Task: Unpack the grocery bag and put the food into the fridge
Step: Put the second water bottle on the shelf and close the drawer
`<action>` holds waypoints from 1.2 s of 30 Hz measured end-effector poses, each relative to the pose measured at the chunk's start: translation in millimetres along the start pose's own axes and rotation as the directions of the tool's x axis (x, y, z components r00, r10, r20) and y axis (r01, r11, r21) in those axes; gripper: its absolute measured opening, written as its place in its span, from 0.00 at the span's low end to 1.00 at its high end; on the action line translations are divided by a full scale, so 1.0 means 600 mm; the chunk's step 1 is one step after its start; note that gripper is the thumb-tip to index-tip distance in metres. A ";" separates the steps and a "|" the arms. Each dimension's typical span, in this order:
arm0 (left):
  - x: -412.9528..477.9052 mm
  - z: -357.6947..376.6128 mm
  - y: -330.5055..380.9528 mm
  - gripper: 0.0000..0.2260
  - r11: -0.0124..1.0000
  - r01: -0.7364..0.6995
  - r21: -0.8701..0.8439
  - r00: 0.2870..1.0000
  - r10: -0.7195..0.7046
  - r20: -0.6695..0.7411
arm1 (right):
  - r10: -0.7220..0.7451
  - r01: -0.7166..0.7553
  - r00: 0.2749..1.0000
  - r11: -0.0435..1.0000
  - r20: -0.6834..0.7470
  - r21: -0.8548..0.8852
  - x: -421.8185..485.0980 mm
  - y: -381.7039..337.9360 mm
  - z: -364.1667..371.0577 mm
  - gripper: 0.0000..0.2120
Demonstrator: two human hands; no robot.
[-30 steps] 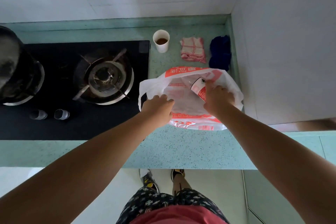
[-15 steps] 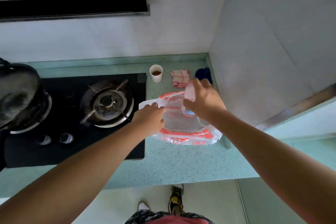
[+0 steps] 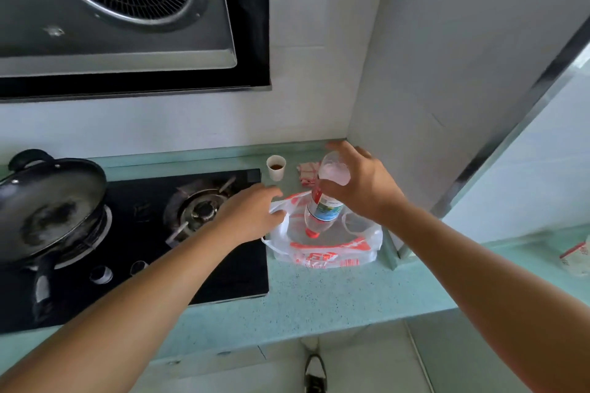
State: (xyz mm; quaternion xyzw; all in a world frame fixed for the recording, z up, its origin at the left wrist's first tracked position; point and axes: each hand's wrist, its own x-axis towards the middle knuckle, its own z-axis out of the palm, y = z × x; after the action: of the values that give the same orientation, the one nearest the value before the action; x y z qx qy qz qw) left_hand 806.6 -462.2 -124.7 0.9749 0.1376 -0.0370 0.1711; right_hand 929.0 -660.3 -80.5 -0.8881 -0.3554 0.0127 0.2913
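Above the open bag (image 3: pixel 322 254) on the tabletop (image 3: pixel 319 297), the right hand (image 3: pixel 367 190) gripped a bottle (image 3: pixel 324 208) (red cap pointing down), fingers (image 3: pixel 346 151) curled round it; the left hand (image 3: pixel 252 217) pinched the bag's rim.

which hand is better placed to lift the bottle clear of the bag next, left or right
Right. The right hand grips the bottle, cap down over the bag; the left hand is busy holding the bag's rim.

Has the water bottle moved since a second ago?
Yes. The right hand has raised the bottle up from inside the bag; held cap-down, its base now overlaps the checked cloth behind.
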 end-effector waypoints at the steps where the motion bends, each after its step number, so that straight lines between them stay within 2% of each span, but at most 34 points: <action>1: -0.011 -0.004 -0.003 0.16 1.000 -0.002 0.001 1.000 0.002 -0.005 | -0.010 0.010 1.000 0.999 -0.005 0.032 -0.006 -0.014 -0.003 0.31; 8: -0.119 -0.029 -0.034 0.16 0.997 0.062 -0.037 0.996 -0.065 -0.065 | -0.160 0.154 0.984 0.984 0.077 0.086 -0.046 -0.117 0.011 0.28; 11: -0.182 -0.039 -0.050 0.13 0.984 0.158 -0.083 0.982 -0.165 -0.093 | -0.256 0.240 0.950 0.965 0.177 0.106 -0.058 -0.155 0.029 0.27; 14: -0.260 -0.037 -0.055 0.17 0.944 0.314 -0.099 0.935 -0.326 -0.142 | -0.381 0.361 0.883 0.925 0.274 0.122 -0.077 -0.194 0.049 0.27; 20: -0.450 0.013 -0.031 0.24 0.755 0.619 -0.218 0.747 -0.651 -0.133 | -0.624 0.572 0.664 0.779 0.411 0.258 -0.162 -0.266 0.103 0.26; 23: -0.557 0.048 0.002 0.28 0.654 0.699 -0.287 0.661 -0.745 -0.088 | -0.686 0.600 0.553 0.722 0.473 0.344 -0.229 -0.307 0.128 0.25; 30: -0.815 0.135 0.086 0.39 0.402 0.779 -0.482 0.457 -0.889 -0.002 | -0.825 0.607 0.253 0.543 0.506 0.581 -0.429 -0.429 0.166 0.23; 33: -0.917 0.161 0.123 0.40 0.300 0.759 -0.577 0.357 -0.934 -0.016 | -0.856 0.629 0.104 0.451 0.506 0.633 -0.531 -0.484 0.170 0.23; 36: -1.013 0.194 0.148 0.37 0.200 0.700 -0.686 0.263 -0.965 -0.014 | -0.881 0.636 -0.008 0.360 0.473 0.682 -0.633 -0.531 0.171 0.24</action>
State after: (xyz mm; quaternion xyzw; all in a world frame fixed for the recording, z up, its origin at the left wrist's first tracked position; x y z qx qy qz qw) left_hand 245.3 -738.0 -132.8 0.6031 0.6998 0.1396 0.3563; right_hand 422.7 -666.8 -67.7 -0.3732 -0.8625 0.2971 0.1691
